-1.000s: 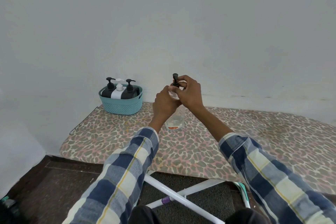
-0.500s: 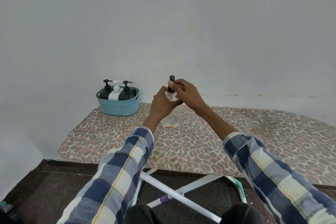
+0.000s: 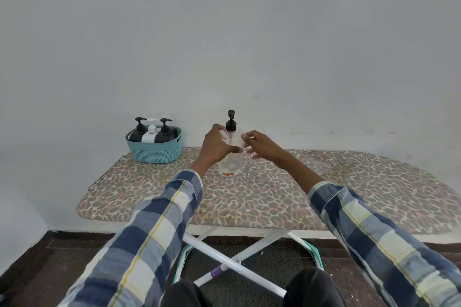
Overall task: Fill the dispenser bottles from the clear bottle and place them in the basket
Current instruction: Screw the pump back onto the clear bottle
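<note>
- Standing upright on the leopard-print ironing board (image 3: pixel 274 197), head view: a clear bottle (image 3: pixel 230 157) with a black pump top (image 3: pixel 230 123), a small red mark showing near its base.
- Left hand (image 3: pixel 217 147) is wrapping its grip round the clear bottle's upper body from the left, thumb crossing the front and fingers curling over the shoulder just under the pump top.
- Right hand (image 3: pixel 260 146) is hovering just right of the bottle, fingers loosely spread and relaxed; whether the fingertips are touching the bottle cannot be told, and the grip is apart, holding nothing.
- Teal basket (image 3: pixel 156 152) is sitting at the board's far left end, well apart from the clear bottle.
- Basket is holding three dispenser bottles side by side: a black one (image 3: pixel 137 133) on the left, a white one (image 3: pixel 151 136) in the middle, a black one (image 3: pixel 166 133) on the right, all with pumps up.
- Plaid sleeves (image 3: pixel 159 227) are covering both forearms.
- White crossed legs (image 3: pixel 224 260) are showing under the board, over a dark floor (image 3: pixel 37 264).
- Plain pale wall (image 3: pixel 224 32) is filling the background.
</note>
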The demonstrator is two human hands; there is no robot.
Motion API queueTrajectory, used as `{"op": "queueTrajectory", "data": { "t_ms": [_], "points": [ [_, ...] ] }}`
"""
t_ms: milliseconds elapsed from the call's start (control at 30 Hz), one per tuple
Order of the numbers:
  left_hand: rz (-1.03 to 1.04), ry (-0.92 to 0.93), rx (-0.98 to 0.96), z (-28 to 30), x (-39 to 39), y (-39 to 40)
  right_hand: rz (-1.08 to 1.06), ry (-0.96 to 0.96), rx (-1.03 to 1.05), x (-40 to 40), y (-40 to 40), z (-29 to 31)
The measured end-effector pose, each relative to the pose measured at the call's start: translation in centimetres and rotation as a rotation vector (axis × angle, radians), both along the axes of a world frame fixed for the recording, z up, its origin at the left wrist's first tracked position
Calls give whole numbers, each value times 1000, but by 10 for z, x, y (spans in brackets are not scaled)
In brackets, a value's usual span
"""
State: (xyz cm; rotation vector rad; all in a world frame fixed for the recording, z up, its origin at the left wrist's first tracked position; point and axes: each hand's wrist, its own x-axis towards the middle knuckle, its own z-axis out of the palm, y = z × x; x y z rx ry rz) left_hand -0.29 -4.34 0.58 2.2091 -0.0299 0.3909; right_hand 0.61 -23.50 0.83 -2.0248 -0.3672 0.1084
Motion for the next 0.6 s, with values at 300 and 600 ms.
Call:
{"op": "queueTrajectory", "data": {
  "t_ms": [300, 600],
  "points": [
    [-11, -104, -304, -3, 19, -101, -274, -78, 162, 7, -75, -6],
    [-155, -61, -336, -19, 64, -230, -611, -163, 104, 42, -191, -27]
  ]
}}
